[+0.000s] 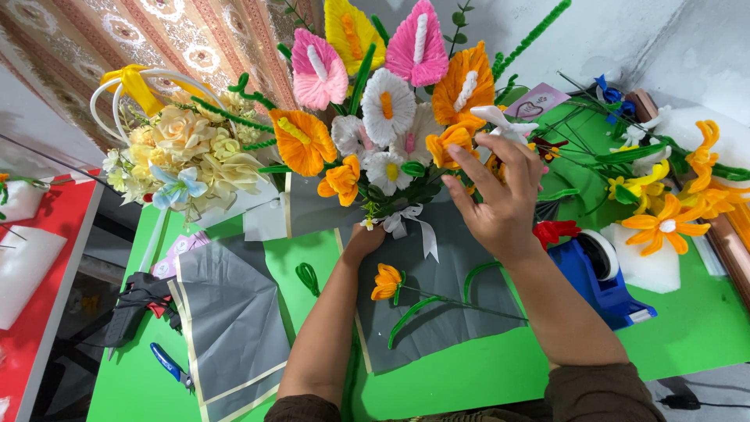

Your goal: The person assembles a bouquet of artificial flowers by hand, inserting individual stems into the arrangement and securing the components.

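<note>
Standing over: a green table (500, 367) set against a white wall, with a patterned red-and-cream cloth hanging at the far left.
Landmark: the bouquet (383, 109) of pipe-cleaner lilies in pink, yellow, orange and white, upright at the table's far middle, tied with a white ribbon bow (410, 223).
Left hand (364, 238): closed around the bouquet's wrapped stem just below the bow; fingers hidden behind the wrap.
Right hand (500, 199): at the bouquet's right edge, fingers spread apart, fingertips pinching a white pipe-cleaner flower (504, 121) among the blooms.
Grey wrapping paper (437, 305): flat on the table directly below the bouquet, under both forearms.
Loose orange flower (387, 281): lying on that paper with its green stem, below the bouquet.
Second grey sheet (230, 320): lower left of the bouquet.
Cream rose basket (183, 144): left of the bouquet, yellow ribbon on its handle.
Blue tape dispenser (598, 277): right of the bouquet, close beside the right wrist.
Glue gun (141, 301): far lower left of the bouquet, at the table edge.
Red table (39, 312): beyond the green one, left of the bouquet.
</note>
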